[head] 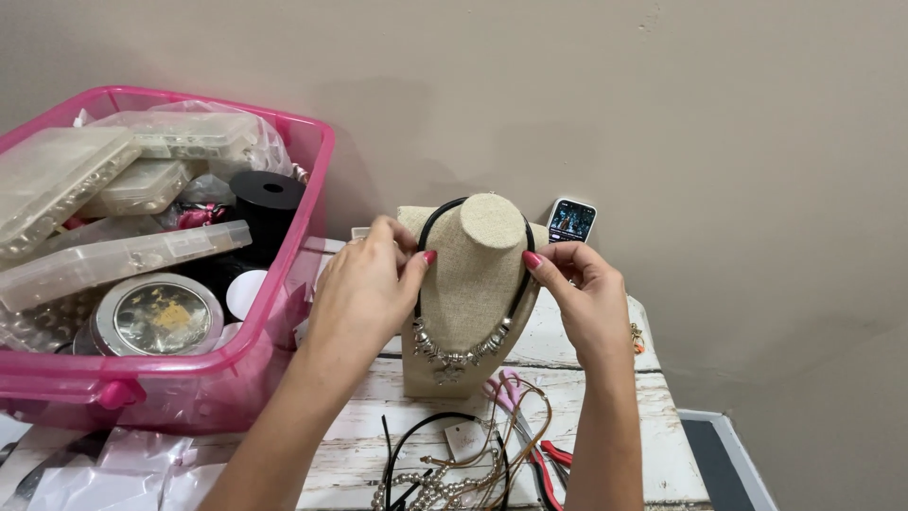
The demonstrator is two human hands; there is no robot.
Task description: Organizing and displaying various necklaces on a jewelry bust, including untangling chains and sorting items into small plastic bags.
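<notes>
Head view: a look down at a cluttered white plank desk [653, 445] set against a plain beige wall [719, 114]

Bust stand: a burlap-covered neck display [473, 284] stands upright at the middle of the desk, close to the wall

Necklace: a black cord necklace [515, 301] hangs around the stand's neck; silver beads cluster at its lowest point on the front of the bust

Left hand: the left hand [364, 289] is at the stand's left side; its grip is pinched on the cord, thumb and forefinger together; red-painted nails

Right hand: the right hand [586, 293] is at the stand's right side; its grip is pinched on the cord just below the neck

Behind the stand: a small lit phone screen [571, 220] leans against the wall, just right of the bust's top

Left of the stand: a pink translucent bin [170, 383] sits on the desk, its corner near the left wrist; clear bead cases [113, 257], a round tin with a window lid [156, 317] and a black spool [268, 194] fill it

In front of the stand: loose black and tan cords with strung pearl beads [445, 478] lie in a tangle between the forearms; red-handled pliers [549, 464] lie just beside them, near the right forearm

Lower left: clear plastic bags [113, 468] lie on the desk in front of the bin
</notes>
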